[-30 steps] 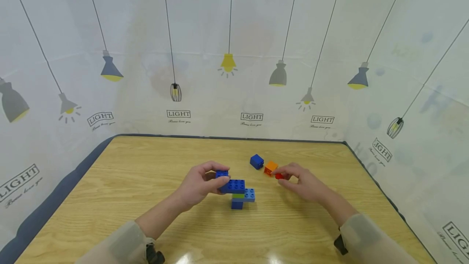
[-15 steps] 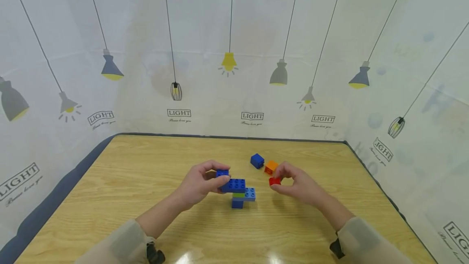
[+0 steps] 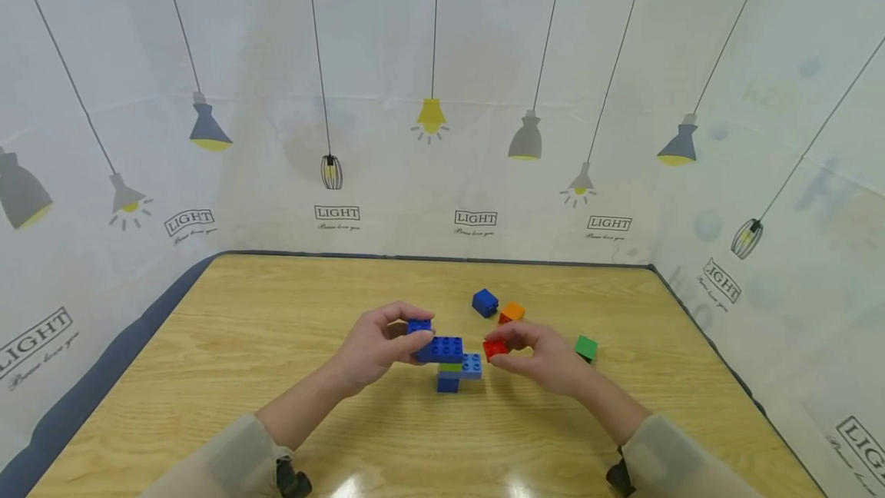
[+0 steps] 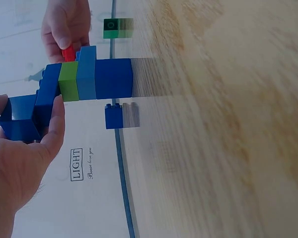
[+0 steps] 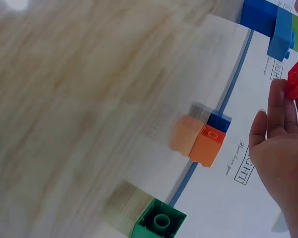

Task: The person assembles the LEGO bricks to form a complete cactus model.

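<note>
A stack of toy building bricks stands on the table, with a dark blue brick (image 3: pixel 448 385) at the bottom. Above it come a light blue brick (image 3: pixel 472 365), a lime green brick (image 4: pixel 68 81) and a long dark blue brick (image 3: pixel 445 349). A smaller blue brick (image 4: pixel 20 118) tops the stack at its left end. My left hand (image 3: pixel 376 344) grips the stack there, thumb and fingers on the upper blue bricks. Between thumb and fingers my right hand (image 3: pixel 546 360) pinches a red brick (image 3: pixel 495 350), just right of the stack and above the light blue studs.
Behind the right hand lie a loose blue brick (image 3: pixel 485 303) and an orange brick (image 3: pixel 512 313). Right of that hand is a green brick (image 3: pixel 586 348), its hollow underside showing in the right wrist view. A printed cloth wall (image 3: pixel 387 175) borders the wooden table (image 3: pixel 276 298).
My right hand has picked up the red brick from beside the orange one and carried it left to the stack. The green brick has come into sight. The left hand has kept still.
</note>
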Action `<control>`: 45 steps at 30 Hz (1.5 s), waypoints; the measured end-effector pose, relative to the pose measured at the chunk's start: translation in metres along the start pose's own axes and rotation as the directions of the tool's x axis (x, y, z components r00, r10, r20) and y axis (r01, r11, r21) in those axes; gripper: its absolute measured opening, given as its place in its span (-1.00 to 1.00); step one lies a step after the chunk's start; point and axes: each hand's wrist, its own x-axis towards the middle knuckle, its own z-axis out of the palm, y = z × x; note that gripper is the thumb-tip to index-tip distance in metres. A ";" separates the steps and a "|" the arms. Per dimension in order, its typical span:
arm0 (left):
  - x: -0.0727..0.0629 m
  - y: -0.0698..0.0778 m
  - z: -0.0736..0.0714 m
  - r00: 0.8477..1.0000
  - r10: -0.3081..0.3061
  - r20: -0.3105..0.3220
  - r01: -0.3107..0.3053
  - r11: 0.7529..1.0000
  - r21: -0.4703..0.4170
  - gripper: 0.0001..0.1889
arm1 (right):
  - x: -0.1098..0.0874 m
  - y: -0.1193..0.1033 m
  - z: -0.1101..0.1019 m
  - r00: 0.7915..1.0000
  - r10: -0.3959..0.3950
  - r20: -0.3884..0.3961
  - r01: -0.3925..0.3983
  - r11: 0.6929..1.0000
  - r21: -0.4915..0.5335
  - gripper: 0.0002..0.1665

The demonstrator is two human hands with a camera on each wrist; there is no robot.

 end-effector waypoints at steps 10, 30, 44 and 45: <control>0.000 -0.001 0.000 1.000 -0.001 0.001 0.001 1.000 -0.007 -0.61 | 0.005 -0.002 0.014 0.997 -0.062 0.054 0.060 0.997 0.039 -0.58; 0.000 0.002 0.001 1.000 -0.004 -0.007 0.004 1.000 -0.013 -0.64 | 0.008 -0.012 0.022 0.991 0.095 0.095 -0.119 0.948 0.295 -0.65; -0.001 0.002 -0.002 1.000 0.005 -0.003 -0.005 1.000 0.004 -0.62 | 0.009 -0.011 0.029 0.991 0.109 0.082 -0.130 0.935 0.331 -0.65; -0.002 0.001 -0.002 1.000 0.006 0.000 -0.006 1.000 0.000 -0.62 | 0.009 -0.011 0.030 0.991 0.106 0.083 -0.127 0.933 0.336 -0.65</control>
